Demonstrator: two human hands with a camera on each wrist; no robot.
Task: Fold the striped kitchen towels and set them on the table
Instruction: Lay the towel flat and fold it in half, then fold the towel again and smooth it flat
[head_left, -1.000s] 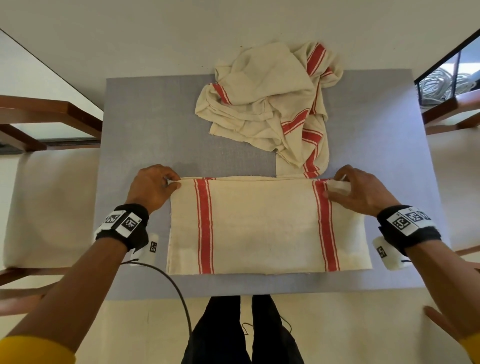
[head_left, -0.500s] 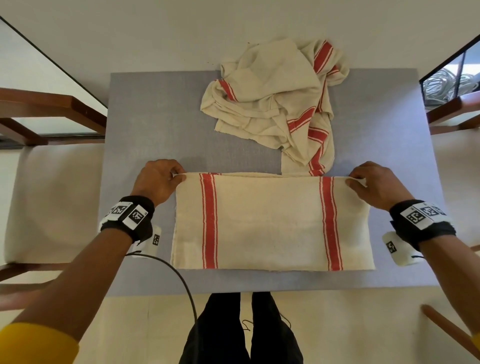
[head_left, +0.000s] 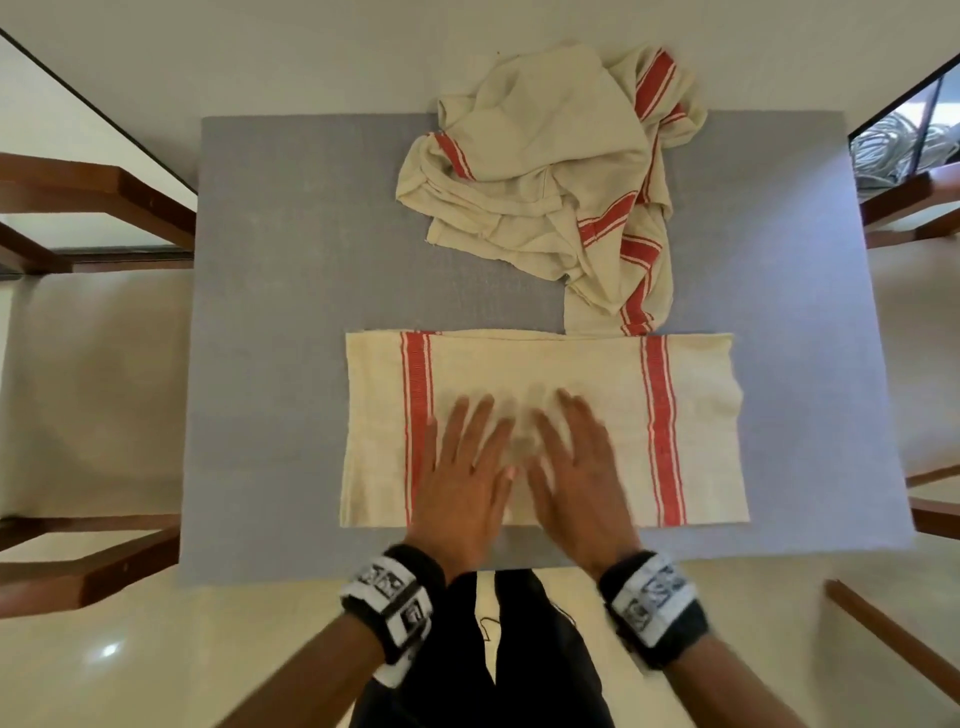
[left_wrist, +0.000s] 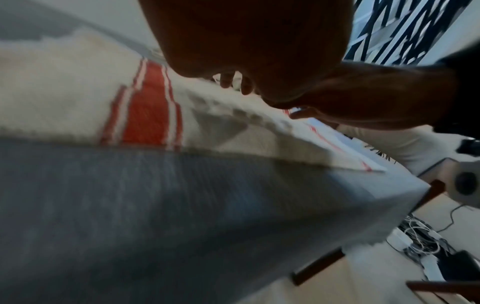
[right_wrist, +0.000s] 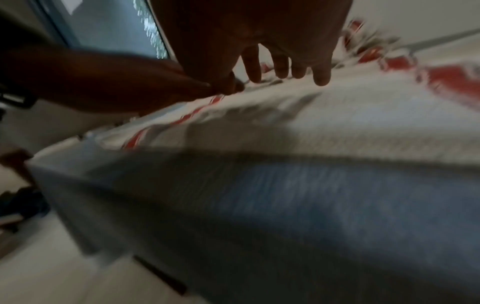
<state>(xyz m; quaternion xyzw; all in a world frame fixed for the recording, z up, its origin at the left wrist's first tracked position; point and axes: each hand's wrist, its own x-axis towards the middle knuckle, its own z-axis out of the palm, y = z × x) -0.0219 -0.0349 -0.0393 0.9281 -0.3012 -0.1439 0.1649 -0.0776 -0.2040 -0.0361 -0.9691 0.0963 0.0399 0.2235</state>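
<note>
Folded towel (head_left: 545, 374): cream woven rectangle with two red stripe bands, flat near the table's front edge.
Left hand (head_left: 462, 478): palm down on it, fingers straight and spread.
Right hand (head_left: 576, 473): alongside, fingers also flat.
Crumpled towels (head_left: 550, 182): rumpled heap at the far edge, touching the folded towel.
Table (head_left: 270, 322): grey textured fabric, bare strips both sides.

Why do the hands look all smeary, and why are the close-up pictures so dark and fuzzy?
Head view: the towel and table look sharp, but the left hand and right hand are smeared, their fingers ghosted. Left wrist view: the hand is a dark shape against bright background, and the cloth is streaky. Right wrist view: blurriest, with shadow across the towel's near edge.
</note>
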